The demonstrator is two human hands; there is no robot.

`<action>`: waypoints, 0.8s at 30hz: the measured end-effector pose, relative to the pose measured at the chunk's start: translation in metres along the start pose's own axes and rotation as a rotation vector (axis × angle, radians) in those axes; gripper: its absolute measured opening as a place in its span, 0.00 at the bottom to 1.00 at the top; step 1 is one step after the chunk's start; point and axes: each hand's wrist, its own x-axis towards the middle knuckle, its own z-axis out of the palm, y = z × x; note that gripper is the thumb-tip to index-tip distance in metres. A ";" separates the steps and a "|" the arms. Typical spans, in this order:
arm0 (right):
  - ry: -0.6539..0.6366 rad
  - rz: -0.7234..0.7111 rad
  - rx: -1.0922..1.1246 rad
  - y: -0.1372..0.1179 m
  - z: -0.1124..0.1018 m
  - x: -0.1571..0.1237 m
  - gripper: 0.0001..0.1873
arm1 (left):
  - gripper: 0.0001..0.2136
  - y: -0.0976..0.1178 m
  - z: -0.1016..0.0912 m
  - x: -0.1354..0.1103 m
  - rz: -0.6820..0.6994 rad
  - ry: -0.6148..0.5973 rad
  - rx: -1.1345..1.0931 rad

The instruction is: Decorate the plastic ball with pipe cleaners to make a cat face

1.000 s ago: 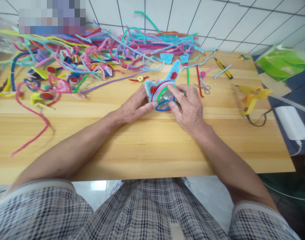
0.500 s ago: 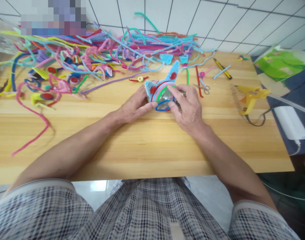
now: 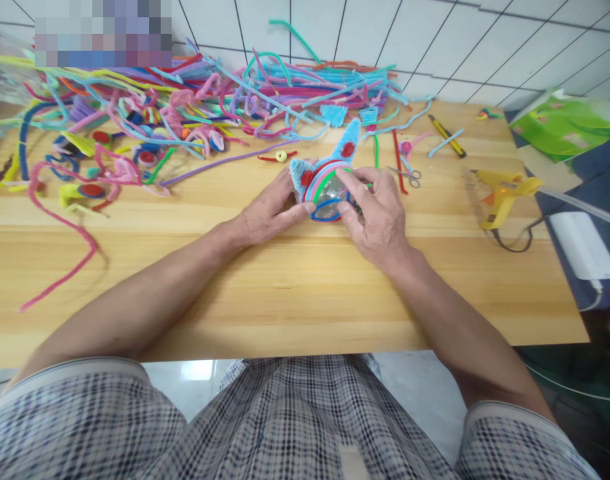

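Observation:
Between my hands is a round pipe-cleaner craft piece (image 3: 329,179), with rainbow-like bands of red, pink and green, a blue loop at its lower edge and a shiny clear middle. Two light-blue pointed parts with red round spots stick up from its top. My left hand (image 3: 271,205) grips it from the left, thumb at the lower rim, the other fingers partly hidden behind. On the right side, my right hand (image 3: 377,213) holds it with index finger on the green band and thumb near the blue loop. A short red pipe cleaner with a yellow bead (image 3: 281,157) lies just beyond.
A heap of coloured pipe cleaners (image 3: 185,113) spreads along the wall. Scissors (image 3: 412,177), a yellow utility knife (image 3: 447,135) and a yellow glue gun (image 3: 502,193) lie on the right. Beyond the table edge are a white power bank (image 3: 585,247) and a green package (image 3: 559,127).
Almost nothing differs. Both hands keep the same grip on the craft piece, and the view has shifted very slightly.

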 end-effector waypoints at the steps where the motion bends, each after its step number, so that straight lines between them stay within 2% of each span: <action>1: 0.015 -0.016 0.010 0.002 0.001 0.000 0.32 | 0.47 0.001 0.000 0.000 -0.002 0.000 0.000; 10: 0.019 -0.002 0.027 0.003 0.004 0.000 0.31 | 0.46 0.000 0.001 -0.001 -0.016 0.009 0.002; 16: 0.122 -0.085 0.028 0.002 0.004 0.001 0.30 | 0.47 0.000 0.001 -0.001 -0.012 0.010 0.001; 20: 0.078 -0.023 0.031 0.002 0.005 0.001 0.31 | 0.46 0.000 0.000 -0.001 -0.010 0.005 0.002; 24: 0.081 -0.026 0.053 0.002 0.006 0.001 0.31 | 0.47 -0.001 0.001 -0.001 -0.015 0.004 -0.011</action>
